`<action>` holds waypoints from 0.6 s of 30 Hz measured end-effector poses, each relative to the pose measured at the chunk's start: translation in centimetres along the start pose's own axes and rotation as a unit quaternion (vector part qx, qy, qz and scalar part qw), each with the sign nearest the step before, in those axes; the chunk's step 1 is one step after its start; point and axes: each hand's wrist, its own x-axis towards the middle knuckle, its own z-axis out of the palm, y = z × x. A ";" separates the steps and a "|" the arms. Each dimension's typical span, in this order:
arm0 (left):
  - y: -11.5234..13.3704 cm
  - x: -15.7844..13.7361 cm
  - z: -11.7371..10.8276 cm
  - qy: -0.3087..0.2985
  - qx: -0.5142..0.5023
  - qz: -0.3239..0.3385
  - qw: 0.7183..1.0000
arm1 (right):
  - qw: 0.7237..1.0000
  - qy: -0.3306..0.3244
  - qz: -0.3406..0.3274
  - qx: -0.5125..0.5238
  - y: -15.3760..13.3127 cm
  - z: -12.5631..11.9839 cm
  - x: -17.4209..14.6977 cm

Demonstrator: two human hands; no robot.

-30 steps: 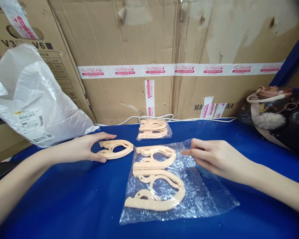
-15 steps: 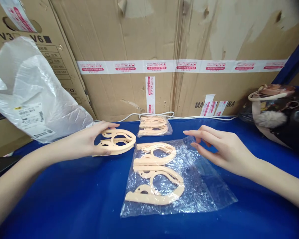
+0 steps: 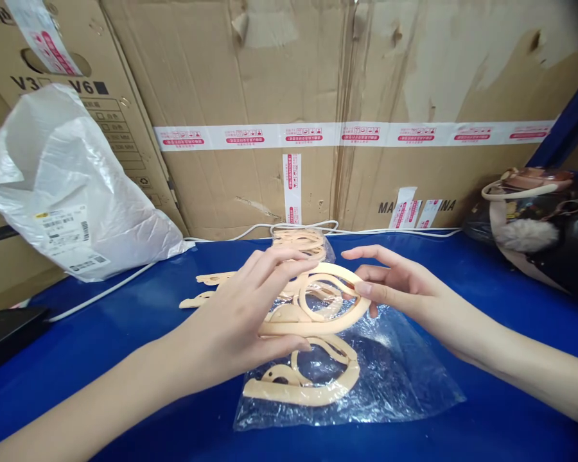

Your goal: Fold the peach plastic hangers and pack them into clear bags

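Note:
A beige folding hanger point(image 3: 340, 325), folded up, is held over a clear plastic bag point(image 3: 409, 366). My left hand point(image 3: 250, 308) grips its narrow end, fingers above and thumb below. At the rounded end, my right hand point(image 3: 395, 279) pinches it between thumb and fingers, index finger raised. Beneath, a similar hanger point(image 3: 313, 396) lies in the bag; another in there is mostly covered by the held one and my hand. Behind my left hand, the ends of another beige hanger point(image 3: 195, 301) show on the blue surface.
At the back lies a small wrapped bundle of hangers point(image 3: 296, 239) by a white cable point(image 3: 390, 232). Large cardboard boxes point(image 3: 250, 186) stand behind. A white mailing bag point(image 3: 77, 192) and black object point(image 3: 14, 337) are left; a dark handbag point(image 3: 573, 250) is right.
My left hand has moved right from beside the bag to above it, carrying a hanger. My right hand has closed on that hanger's rounded end. Other hanger ends stay at left.

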 end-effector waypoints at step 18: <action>1.2 -1.3 3.0 0.111 0.083 0.068 0.988 | 0.900 -0.078 -0.221 -0.368 -0.2 0.8 -1.7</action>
